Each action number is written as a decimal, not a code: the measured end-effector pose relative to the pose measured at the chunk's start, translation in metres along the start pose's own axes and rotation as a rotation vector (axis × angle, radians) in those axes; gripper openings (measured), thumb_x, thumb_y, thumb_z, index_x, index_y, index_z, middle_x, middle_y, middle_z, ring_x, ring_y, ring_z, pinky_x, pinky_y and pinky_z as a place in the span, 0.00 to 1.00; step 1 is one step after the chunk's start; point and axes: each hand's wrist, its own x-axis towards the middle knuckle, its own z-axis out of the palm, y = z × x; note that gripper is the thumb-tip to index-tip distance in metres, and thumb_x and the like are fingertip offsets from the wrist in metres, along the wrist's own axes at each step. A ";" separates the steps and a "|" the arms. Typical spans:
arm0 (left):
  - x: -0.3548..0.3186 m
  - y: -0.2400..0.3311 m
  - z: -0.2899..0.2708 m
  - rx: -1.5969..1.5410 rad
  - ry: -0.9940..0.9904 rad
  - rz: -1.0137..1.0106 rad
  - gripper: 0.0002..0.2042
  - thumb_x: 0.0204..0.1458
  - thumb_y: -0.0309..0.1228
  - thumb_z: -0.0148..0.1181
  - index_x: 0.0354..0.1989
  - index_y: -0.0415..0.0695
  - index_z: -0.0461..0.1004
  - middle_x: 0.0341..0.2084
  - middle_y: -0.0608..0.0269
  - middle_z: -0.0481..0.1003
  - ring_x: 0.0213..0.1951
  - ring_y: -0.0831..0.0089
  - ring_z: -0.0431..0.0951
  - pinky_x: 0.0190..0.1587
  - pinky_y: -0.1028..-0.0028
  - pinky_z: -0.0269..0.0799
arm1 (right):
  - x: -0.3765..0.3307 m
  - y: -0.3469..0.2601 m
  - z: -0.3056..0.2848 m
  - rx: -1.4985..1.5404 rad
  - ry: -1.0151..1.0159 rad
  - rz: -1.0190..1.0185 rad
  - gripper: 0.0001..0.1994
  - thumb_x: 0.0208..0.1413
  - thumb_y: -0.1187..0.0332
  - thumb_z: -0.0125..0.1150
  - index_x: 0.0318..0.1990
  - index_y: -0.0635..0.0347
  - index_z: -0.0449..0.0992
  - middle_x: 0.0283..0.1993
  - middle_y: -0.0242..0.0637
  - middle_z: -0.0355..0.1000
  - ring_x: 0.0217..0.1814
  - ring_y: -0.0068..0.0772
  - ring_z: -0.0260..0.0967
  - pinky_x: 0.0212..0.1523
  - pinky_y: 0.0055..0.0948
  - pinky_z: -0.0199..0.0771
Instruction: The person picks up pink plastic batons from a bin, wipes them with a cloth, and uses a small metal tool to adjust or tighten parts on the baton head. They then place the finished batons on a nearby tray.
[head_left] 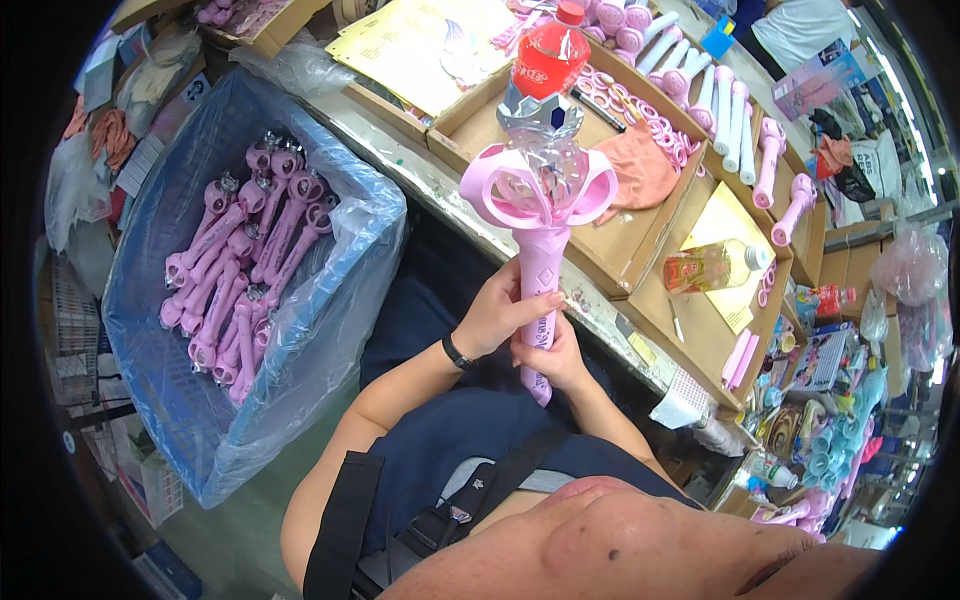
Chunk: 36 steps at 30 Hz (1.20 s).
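A pink toy wand (541,262) stands nearly upright in front of my body, with looped pink wings, a clear faceted middle and a silver crown-like top. My left hand (494,314) is wrapped round its handle from the left, thumb across the front. Slightly lower, my right hand (560,355) closes on the same handle from the right, its fingertips partly behind it. To my left, a blue crate (160,375) lined with clear blue plastic holds a heap of similar pink wands (238,235).
Beyond the wand, cardboard trays (640,270) on the bench hold pink rings (665,135), an orange-pink cloth (640,170), a red-labelled bottle (552,55) and a bottle of amber drink (712,268). White and pink handles (738,125) lie farther right. Yellow sheets (400,50) lie at the back.
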 end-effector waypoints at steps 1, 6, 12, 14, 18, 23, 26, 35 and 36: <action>0.000 0.001 -0.002 -0.016 -0.005 -0.004 0.23 0.53 0.30 0.57 0.56 0.37 0.60 0.37 0.59 0.73 0.40 0.71 0.75 0.46 0.72 0.72 | 0.000 0.000 0.000 0.013 -0.006 0.005 0.14 0.42 0.79 0.62 0.38 0.61 0.67 0.31 0.32 0.69 0.28 0.23 0.69 0.29 0.23 0.72; 0.022 0.021 -0.023 -0.064 -0.067 0.269 0.36 0.51 0.59 0.49 0.55 0.36 0.64 0.41 0.55 0.74 0.42 0.68 0.76 0.47 0.71 0.71 | -0.004 -0.003 -0.004 -0.023 -0.164 0.075 0.24 0.43 0.77 0.63 0.50 0.61 0.63 0.33 0.32 0.68 0.29 0.22 0.69 0.29 0.23 0.72; 0.024 0.022 -0.024 -0.331 0.017 0.322 0.48 0.40 0.71 0.47 0.58 0.39 0.60 0.45 0.53 0.72 0.45 0.65 0.75 0.48 0.67 0.71 | -0.003 -0.013 -0.006 0.011 -0.218 0.113 0.24 0.44 0.77 0.62 0.51 0.61 0.63 0.31 0.32 0.67 0.25 0.21 0.67 0.26 0.21 0.70; 0.014 0.011 -0.017 -0.296 0.021 0.247 0.45 0.44 0.68 0.49 0.61 0.42 0.56 0.47 0.52 0.71 0.45 0.65 0.75 0.49 0.67 0.71 | -0.002 -0.015 -0.005 0.072 -0.262 0.109 0.22 0.45 0.77 0.62 0.49 0.62 0.64 0.30 0.33 0.67 0.24 0.21 0.68 0.25 0.21 0.70; -0.002 -0.010 -0.010 -0.183 -0.087 0.025 0.36 0.52 0.34 0.59 0.66 0.40 0.47 0.44 0.53 0.72 0.45 0.68 0.74 0.49 0.69 0.70 | 0.001 -0.013 -0.004 -0.015 -0.173 0.104 0.18 0.44 0.76 0.61 0.44 0.61 0.65 0.28 0.33 0.67 0.24 0.24 0.68 0.26 0.22 0.70; -0.005 -0.015 -0.012 -0.080 -0.047 0.044 0.34 0.53 0.38 0.59 0.65 0.38 0.50 0.44 0.57 0.72 0.44 0.73 0.74 0.48 0.73 0.70 | 0.000 -0.009 -0.007 -0.051 -0.167 0.146 0.18 0.44 0.76 0.61 0.44 0.61 0.65 0.29 0.33 0.67 0.24 0.24 0.69 0.26 0.22 0.70; -0.002 -0.010 -0.017 -0.093 -0.062 0.074 0.33 0.53 0.45 0.58 0.61 0.38 0.56 0.43 0.57 0.73 0.41 0.72 0.75 0.44 0.73 0.71 | -0.003 -0.008 -0.010 -0.002 -0.210 0.151 0.20 0.43 0.76 0.62 0.46 0.62 0.65 0.29 0.33 0.67 0.24 0.24 0.68 0.26 0.22 0.70; 0.018 0.010 -0.050 0.174 0.328 0.557 0.39 0.50 0.59 0.52 0.60 0.39 0.54 0.51 0.60 0.66 0.51 0.72 0.69 0.51 0.72 0.66 | -0.008 -0.016 -0.006 -0.026 -0.198 0.190 0.26 0.46 0.73 0.65 0.53 0.62 0.61 0.30 0.32 0.66 0.24 0.21 0.67 0.26 0.21 0.70; 0.017 0.013 -0.051 0.120 0.307 0.507 0.37 0.53 0.58 0.50 0.61 0.39 0.53 0.52 0.60 0.65 0.52 0.73 0.67 0.51 0.73 0.65 | -0.008 -0.018 -0.004 -0.068 -0.136 0.179 0.27 0.47 0.72 0.65 0.54 0.62 0.60 0.30 0.32 0.67 0.24 0.20 0.67 0.26 0.20 0.70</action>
